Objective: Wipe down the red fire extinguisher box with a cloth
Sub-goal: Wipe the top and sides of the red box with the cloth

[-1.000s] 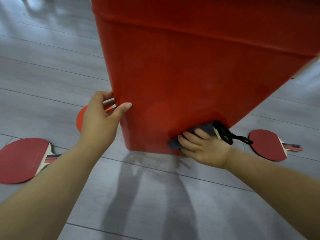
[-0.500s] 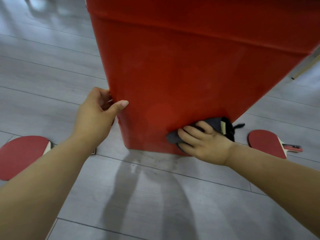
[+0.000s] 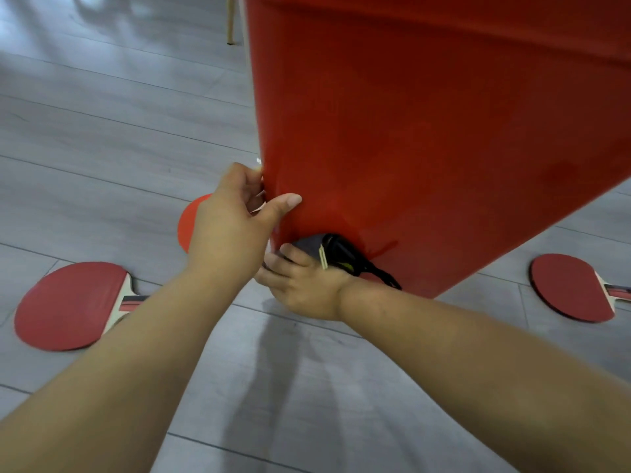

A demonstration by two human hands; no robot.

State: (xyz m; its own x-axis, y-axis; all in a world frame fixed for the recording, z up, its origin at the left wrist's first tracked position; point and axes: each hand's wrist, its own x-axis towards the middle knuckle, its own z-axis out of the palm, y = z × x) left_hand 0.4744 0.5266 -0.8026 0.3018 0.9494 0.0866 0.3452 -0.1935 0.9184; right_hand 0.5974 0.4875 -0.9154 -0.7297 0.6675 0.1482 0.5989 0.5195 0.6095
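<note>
The red fire extinguisher box [image 3: 426,138] stands on the grey floor and fills the upper right of the head view. My left hand [image 3: 232,230] grips its left vertical edge, thumb on the front face and fingers wrapped behind. My right hand [image 3: 304,285] presses a dark grey cloth [image 3: 336,252] with a white tag and a black loop against the bottom left corner of the front face. Most of the cloth is hidden under my fingers.
Red table tennis paddles lie on the grey plank floor: one at the left [image 3: 71,303], one at the right [image 3: 573,286], and an orange-red one [image 3: 191,221] partly hidden behind my left hand. A wooden leg [image 3: 231,20] stands at the top.
My right hand has slid the cloth leftward along the bottom of the front face, up to the left corner beside my left hand. My view has shifted left.
</note>
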